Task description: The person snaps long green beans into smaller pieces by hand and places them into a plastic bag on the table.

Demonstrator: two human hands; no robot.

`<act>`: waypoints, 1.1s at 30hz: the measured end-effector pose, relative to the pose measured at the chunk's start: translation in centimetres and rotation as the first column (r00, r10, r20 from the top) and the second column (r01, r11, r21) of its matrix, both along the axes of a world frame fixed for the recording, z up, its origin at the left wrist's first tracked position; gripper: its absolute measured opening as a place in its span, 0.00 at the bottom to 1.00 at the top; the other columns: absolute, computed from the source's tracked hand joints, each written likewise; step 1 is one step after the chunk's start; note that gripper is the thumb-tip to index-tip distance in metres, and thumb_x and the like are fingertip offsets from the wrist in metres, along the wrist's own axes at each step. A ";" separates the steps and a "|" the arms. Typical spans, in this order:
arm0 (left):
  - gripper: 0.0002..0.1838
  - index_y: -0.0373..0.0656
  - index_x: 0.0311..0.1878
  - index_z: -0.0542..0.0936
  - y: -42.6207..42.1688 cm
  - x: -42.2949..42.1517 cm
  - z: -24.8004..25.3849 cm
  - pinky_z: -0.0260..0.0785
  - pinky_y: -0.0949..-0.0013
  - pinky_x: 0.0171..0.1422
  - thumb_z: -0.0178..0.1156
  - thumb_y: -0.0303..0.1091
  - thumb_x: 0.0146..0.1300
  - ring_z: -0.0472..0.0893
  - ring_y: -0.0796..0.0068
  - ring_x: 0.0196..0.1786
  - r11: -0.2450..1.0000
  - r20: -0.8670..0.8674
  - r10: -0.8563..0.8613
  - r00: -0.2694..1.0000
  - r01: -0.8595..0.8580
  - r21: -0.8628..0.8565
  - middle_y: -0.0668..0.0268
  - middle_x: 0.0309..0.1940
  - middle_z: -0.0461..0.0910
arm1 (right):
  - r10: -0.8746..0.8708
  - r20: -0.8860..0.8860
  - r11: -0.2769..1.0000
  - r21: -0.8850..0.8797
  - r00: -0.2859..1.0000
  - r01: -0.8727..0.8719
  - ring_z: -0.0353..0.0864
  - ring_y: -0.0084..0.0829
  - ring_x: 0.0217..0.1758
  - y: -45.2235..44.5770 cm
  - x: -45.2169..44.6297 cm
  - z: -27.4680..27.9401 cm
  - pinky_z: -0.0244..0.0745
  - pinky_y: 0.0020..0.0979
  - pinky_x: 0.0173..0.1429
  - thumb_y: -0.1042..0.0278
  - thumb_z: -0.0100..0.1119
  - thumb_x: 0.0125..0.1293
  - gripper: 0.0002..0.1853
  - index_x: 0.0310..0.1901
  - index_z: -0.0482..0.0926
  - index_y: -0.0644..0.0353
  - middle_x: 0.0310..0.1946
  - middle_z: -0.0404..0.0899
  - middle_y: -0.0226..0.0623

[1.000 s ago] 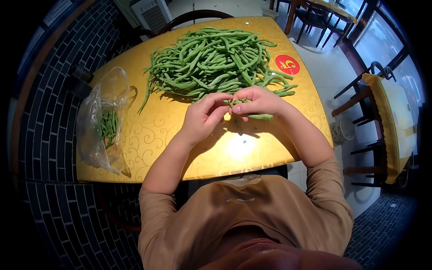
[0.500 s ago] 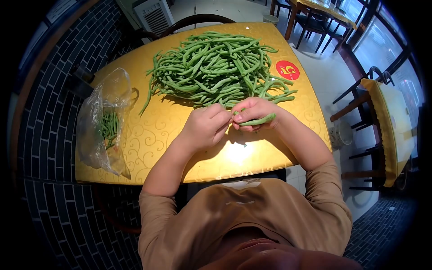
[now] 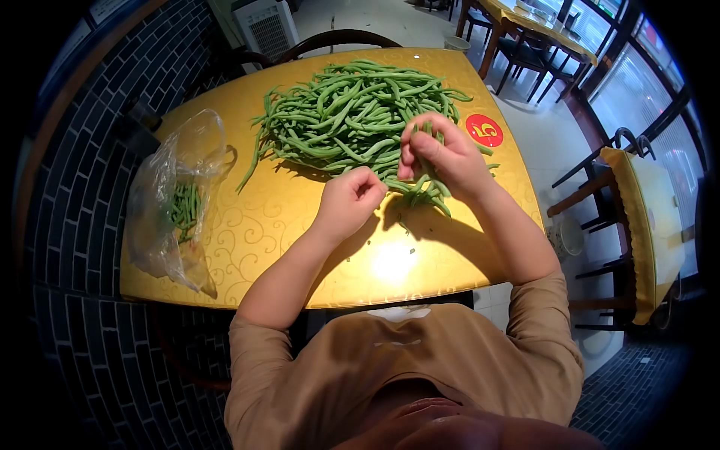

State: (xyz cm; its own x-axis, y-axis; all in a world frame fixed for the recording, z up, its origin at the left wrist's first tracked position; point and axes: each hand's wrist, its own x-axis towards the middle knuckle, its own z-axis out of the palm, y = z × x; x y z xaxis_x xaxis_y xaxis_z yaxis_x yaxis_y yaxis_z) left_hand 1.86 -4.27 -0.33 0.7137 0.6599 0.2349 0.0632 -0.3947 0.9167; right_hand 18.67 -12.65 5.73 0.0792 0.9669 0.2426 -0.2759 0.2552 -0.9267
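Head view of bean sorting posture, taken with the bean pile (image 3: 352, 120) as reference; it lies, long and tangled, on the far half of the yellow table (image 3: 247, 247). The right hand (image 3: 448, 159), which I see at the pile's near right edge, is raised with thumb and fingers clamped on a few beans (image 3: 430, 132). More beans (image 3: 429, 196) hang or lie just below that hand; I cannot tell which of these it grips. The left hand (image 3: 351, 199) is at the pile's near edge, fingers curled together with the thumb against them; I cannot tell whether anything is pinched there.

Small green scraps (image 3: 412, 251) dot the table on the near side of the pile. Left of the pile and nearer the wearer, I note a clear bag (image 3: 152, 247) with short cut pieces (image 3: 185, 206) inside. A round red sticker (image 3: 484, 130) is just right of the pile. Beyond the pile, a chair back (image 3: 341, 37) curves along the table's far edge; well right of it is a second table (image 3: 664, 206).
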 end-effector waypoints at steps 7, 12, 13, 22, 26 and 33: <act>0.09 0.41 0.37 0.74 -0.5 0.4 -0.8 0.67 0.72 0.29 0.62 0.27 0.53 0.73 0.73 0.23 0.911 -0.110 0.065 0.992 -0.014 0.412 0.65 0.26 0.72 | -0.451 0.869 0.806 0.299 0.202 0.511 0.79 0.36 0.33 10.3 10.8 0.3 0.73 0.33 0.37 0.72 0.58 0.53 0.09 0.38 0.74 0.59 0.25 0.77 0.41; 0.06 0.41 0.34 0.76 0.2 0.1 -1.1 0.67 0.74 0.28 0.62 0.26 0.52 0.73 0.75 0.23 0.839 0.011 0.102 0.995 -0.092 0.536 0.64 0.25 0.73 | -0.290 0.940 0.835 0.341 -0.181 0.432 0.76 0.48 0.40 14.0 12.0 -0.8 0.72 0.41 0.44 0.72 0.59 0.48 0.13 0.39 0.78 0.59 0.34 0.79 0.46; 0.06 0.40 0.33 0.76 0.4 0.0 -1.1 0.67 0.75 0.28 0.62 0.27 0.52 0.73 0.76 0.22 0.831 0.035 0.100 0.994 -0.102 0.547 0.65 0.25 0.73 | -0.394 0.913 0.827 0.402 -0.104 0.394 0.77 0.45 0.37 13.6 11.6 -0.3 0.72 0.39 0.40 0.72 0.60 0.49 0.13 0.39 0.78 0.59 0.33 0.80 0.45; 0.20 0.37 0.58 0.67 1.3 -0.5 1.6 0.60 0.83 0.27 0.55 0.32 0.65 0.67 0.87 0.24 0.885 0.586 0.062 0.808 0.227 -0.406 0.73 0.30 0.72 | 0.180 0.331 0.965 -0.244 0.926 -0.100 0.63 0.14 0.15 5.2 1.9 4.0 0.54 0.16 0.18 0.71 0.62 0.55 0.12 0.40 0.76 0.64 0.26 0.79 0.36; 0.15 0.39 0.50 0.72 2.1 -1.1 0.6 0.62 0.84 0.29 0.58 0.33 0.63 0.71 0.85 0.28 0.840 0.606 -0.009 0.796 0.335 -0.427 0.69 0.32 0.75 | 0.324 -0.063 0.840 -0.441 0.944 -0.318 0.61 0.15 0.13 3.4 -0.9 -0.2 0.53 0.17 0.16 0.71 0.62 0.55 0.10 0.36 0.74 0.63 0.24 0.77 0.38; 0.08 0.38 0.42 0.71 2.2 -0.7 0.6 0.64 0.82 0.25 0.56 0.31 0.64 0.74 0.80 0.26 0.840 0.549 0.086 0.831 0.236 -0.489 0.62 0.33 0.75 | 0.180 0.500 0.904 -0.423 0.847 0.057 0.67 0.16 0.16 0.4 -0.9 -1.8 0.59 0.19 0.18 0.66 0.66 0.55 0.09 0.30 0.77 0.62 0.21 0.77 0.32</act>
